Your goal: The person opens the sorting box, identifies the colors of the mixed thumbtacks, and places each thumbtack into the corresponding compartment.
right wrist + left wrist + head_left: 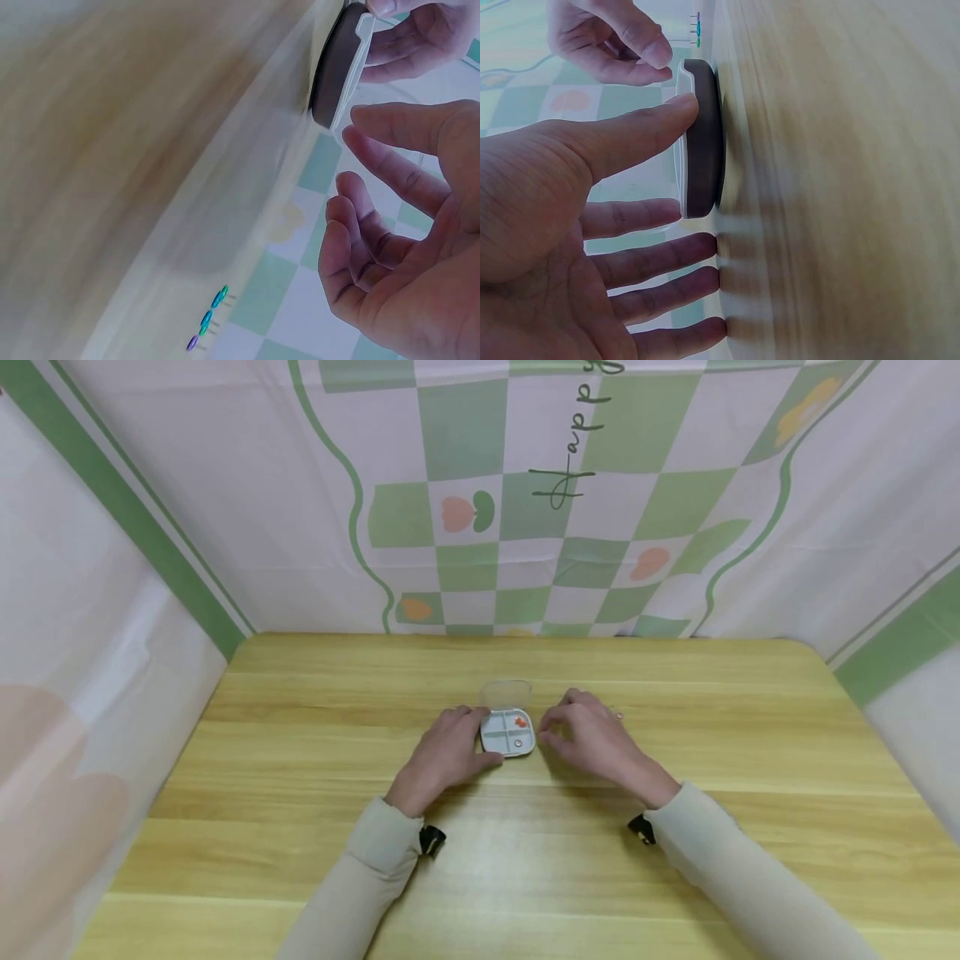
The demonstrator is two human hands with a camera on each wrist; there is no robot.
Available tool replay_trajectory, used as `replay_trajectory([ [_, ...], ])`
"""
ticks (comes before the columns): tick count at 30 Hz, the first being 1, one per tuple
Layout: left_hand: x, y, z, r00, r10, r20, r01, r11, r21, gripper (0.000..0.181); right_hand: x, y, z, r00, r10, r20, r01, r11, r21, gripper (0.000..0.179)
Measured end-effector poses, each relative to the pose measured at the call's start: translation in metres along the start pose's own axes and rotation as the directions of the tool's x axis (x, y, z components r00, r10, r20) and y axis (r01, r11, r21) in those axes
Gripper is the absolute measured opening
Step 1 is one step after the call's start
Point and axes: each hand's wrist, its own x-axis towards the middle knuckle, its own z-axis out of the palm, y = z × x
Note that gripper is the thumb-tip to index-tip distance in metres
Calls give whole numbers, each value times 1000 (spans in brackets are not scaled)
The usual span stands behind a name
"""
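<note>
A small pill box [492, 743] with a dark outside and four pale compartments lies on the table, its clear lid [506, 694] raised at the back. My left hand [444, 752] holds it from the left, thumb on the near edge and index finger at the far edge. Orange pieces [521, 722] lie in the far right compartment, and a small round piece [517, 743] lies in the near right one. Just right of the box is my right hand [592, 737], thumb and index tips close together, nothing visible between them; its other fingers curl loosely.
Several tiny studs [207, 318] in green, blue and purple stand on the table beyond my right hand; in the head view one stud [618, 716] shows beside the knuckles. A checked curtain [465, 435] hangs behind the table's far edge.
</note>
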Motion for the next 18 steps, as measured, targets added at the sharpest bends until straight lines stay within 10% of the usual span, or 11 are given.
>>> replay_trajectory([
  [18, 1, -1, 0, 1000, -7, 7, 8, 1000, -17, 69, -8, 22, -13, 998, 58, -13, -59, 998, -25, 10],
])
